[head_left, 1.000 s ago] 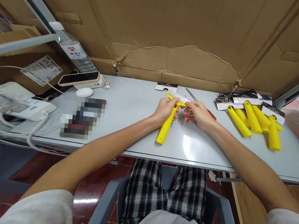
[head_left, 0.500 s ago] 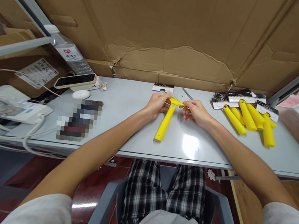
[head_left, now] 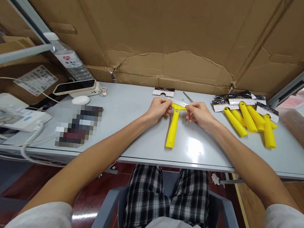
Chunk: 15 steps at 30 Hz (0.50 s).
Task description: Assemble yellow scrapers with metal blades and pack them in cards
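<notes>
A yellow T-shaped scraper (head_left: pixel 172 129) is held just above the table, its handle pointing toward me. A thin pale strip (head_left: pixel 180 103) lies along the far edge of its head. My left hand (head_left: pixel 160 107) is closed on the left end of the head, thumb and fingers pinching. On the right end, my right hand (head_left: pixel 197 112) pinches in the same way. A thin grey rod-like tool (head_left: pixel 188 96) lies beyond the right hand, its near end hidden. Behind the left hand is a black-and-white card (head_left: pixel 163 92).
Several yellow scraper handles with black-and-white cards (head_left: pixel 247 117) lie piled at right. To the left are a phone (head_left: pixel 74 87), a white oval object (head_left: pixel 80 100), a water bottle (head_left: pixel 71 62) and white cables (head_left: pixel 32 139). A cardboard wall (head_left: pixel 177 32) stands behind the table (head_left: pixel 126 146).
The scraper's handle has swung from slanting left to pointing almost straight at me. Its head has turned, and the pale strip along it shows now. Both hands keep their hold.
</notes>
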### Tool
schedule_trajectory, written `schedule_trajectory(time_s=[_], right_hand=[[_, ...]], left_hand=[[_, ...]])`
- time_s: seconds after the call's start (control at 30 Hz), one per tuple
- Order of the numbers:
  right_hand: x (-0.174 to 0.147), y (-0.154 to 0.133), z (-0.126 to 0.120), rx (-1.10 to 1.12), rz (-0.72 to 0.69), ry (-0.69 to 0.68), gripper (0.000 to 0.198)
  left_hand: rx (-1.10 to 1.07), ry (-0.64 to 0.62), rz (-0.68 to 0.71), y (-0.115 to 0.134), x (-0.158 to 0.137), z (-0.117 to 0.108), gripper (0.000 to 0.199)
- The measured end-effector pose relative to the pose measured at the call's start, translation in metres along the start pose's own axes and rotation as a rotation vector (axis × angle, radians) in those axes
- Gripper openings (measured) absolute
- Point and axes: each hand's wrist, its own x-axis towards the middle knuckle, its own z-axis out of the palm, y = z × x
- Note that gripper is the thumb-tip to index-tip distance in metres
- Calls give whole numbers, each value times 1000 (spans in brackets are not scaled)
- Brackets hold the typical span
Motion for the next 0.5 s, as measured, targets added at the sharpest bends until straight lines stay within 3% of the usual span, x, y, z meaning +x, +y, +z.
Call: schedule_trajectory(time_s=[0.27,0.5], right_hand=[[4,9,2,-33,19,37,20],[4,-2,-9,7,-8,-1,13]], left_hand=[[39,46,60,2,-5,2,27],[-42,-40,6,4,-3,-1,18]])
